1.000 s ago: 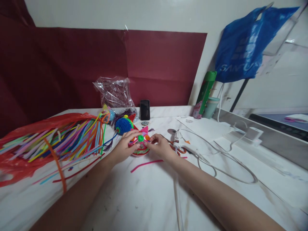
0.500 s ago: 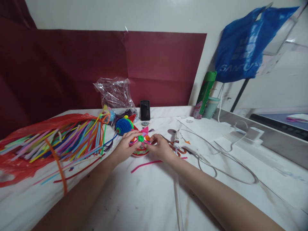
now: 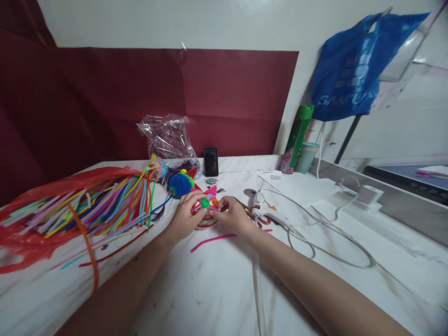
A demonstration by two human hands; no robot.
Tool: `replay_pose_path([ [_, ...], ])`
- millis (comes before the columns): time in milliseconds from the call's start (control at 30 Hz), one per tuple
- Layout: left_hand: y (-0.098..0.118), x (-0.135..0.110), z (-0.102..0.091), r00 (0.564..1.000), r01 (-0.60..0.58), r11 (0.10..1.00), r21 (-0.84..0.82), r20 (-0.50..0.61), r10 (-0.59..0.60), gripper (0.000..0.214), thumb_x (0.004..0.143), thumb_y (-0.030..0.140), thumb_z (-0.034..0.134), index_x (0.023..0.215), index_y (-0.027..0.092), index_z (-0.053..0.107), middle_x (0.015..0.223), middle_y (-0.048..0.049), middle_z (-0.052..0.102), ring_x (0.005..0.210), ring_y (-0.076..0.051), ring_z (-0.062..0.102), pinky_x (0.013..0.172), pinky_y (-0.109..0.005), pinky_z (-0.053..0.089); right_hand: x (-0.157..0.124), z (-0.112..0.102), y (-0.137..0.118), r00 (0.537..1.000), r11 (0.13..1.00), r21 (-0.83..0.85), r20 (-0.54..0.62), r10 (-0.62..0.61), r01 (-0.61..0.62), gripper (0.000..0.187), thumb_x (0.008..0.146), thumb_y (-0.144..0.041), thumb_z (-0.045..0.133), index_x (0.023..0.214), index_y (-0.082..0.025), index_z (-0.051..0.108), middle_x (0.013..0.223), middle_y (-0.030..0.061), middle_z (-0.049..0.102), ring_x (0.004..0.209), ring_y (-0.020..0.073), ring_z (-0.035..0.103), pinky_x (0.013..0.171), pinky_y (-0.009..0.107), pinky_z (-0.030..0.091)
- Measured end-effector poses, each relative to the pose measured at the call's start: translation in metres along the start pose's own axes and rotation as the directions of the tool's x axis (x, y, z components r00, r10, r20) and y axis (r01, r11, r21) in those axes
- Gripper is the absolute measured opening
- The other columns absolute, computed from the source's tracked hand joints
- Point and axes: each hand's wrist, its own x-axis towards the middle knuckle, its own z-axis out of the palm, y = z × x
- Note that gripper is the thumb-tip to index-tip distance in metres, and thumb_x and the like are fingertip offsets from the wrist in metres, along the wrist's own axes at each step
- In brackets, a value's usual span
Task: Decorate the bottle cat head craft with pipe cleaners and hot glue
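Between my hands, low over the white marbled table (image 3: pixel 196 289), is a small round pink craft figure (image 3: pixel 206 219) made of pipe cleaners, with a green ball at its middle, orange round spots and a pointed pink top. My left hand (image 3: pixel 187 211) grips its left side, the thumb close to the green ball. My right hand (image 3: pixel 233 213) pinches its right edge with thumb and fingertips. Part of the figure is hidden by my fingers. A loose pink pipe cleaner (image 3: pixel 210 241) lies just in front. Behind my left hand sits a blue yarn-like craft ball (image 3: pixel 181 185) with green and red trim.
Many coloured pipe cleaners (image 3: pixel 112 205) lie on a red plastic bag (image 3: pixel 21 252) at left. A white glue gun (image 3: pixel 276 215) with a looping cord (image 3: pixel 350 233) is at right, beside scissors (image 3: pixel 250 212). A black phone (image 3: pixel 211 161) stands at the back near a clear plastic wrapper (image 3: pixel 168 135).
My left hand has shifted slightly, its thumb now nearer the green ball on the figure. My right hand stays nearly in place. The view has tilted a little.
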Motion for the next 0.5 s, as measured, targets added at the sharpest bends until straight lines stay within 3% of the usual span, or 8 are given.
replay_pose_path([
  [167, -0.007, 0.001, -0.011, 0.995, 0.026, 0.998, -0.06, 0.095, -0.021, 0.035, 0.086, 0.033, 0.052, 0.118, 0.022, 0.062, 0.133, -0.0081, 0.057, 0.129, -0.026, 0.044, 0.112, -0.044, 0.03, 0.003, -0.002, 0.004, 0.999, 0.991, 0.127, 0.046, 0.025, -0.03, 0.031, 0.067, -0.047, 0.067, 0.068, -0.021, 0.051, 0.067, -0.0024, 0.056, 0.062, 0.0136, 0.049, 0.06, 0.027, 0.039],
  [333, -0.02, -0.003, -0.024, 0.982, 0.098, 0.956, -0.277, 0.185, -0.047, 0.044, 0.093, 0.042, 0.043, 0.131, 0.023, 0.053, 0.143, -0.0084, 0.05, 0.134, -0.026, 0.043, 0.113, -0.042, 0.032, 0.008, -0.001, 0.015, 0.996, 0.967, 0.243, 0.068, 0.062, -0.076, 0.018, 0.071, -0.037, 0.061, 0.071, -0.02, 0.054, 0.062, -0.0039, 0.056, 0.059, 0.0121, 0.05, 0.059, 0.025, 0.042],
  [400, -0.024, -0.007, -0.023, 0.987, 0.074, 0.958, -0.277, 0.158, -0.03, 0.054, 0.085, 0.043, 0.056, 0.135, 0.023, 0.048, 0.145, -0.01, 0.046, 0.134, -0.028, 0.043, 0.112, -0.043, 0.035, 0.01, 0.0, 0.018, 0.996, 0.965, 0.252, 0.066, 0.065, -0.079, 0.01, 0.07, -0.029, 0.058, 0.074, -0.02, 0.056, 0.065, -0.0035, 0.058, 0.061, 0.0127, 0.053, 0.06, 0.025, 0.044],
  [500, -0.026, -0.013, -0.015, 0.997, 0.004, 0.995, -0.104, 0.077, 0.004, 0.076, 0.066, 0.037, 0.078, 0.134, 0.024, 0.046, 0.144, -0.0114, 0.044, 0.136, -0.031, 0.039, 0.114, -0.048, 0.031, 0.012, 0.0, 0.022, 0.995, 0.963, 0.253, 0.065, 0.076, -0.09, 0.01, 0.068, -0.022, 0.054, 0.077, -0.02, 0.059, 0.068, -0.0035, 0.06, 0.063, 0.013, 0.056, 0.061, 0.025, 0.046],
])
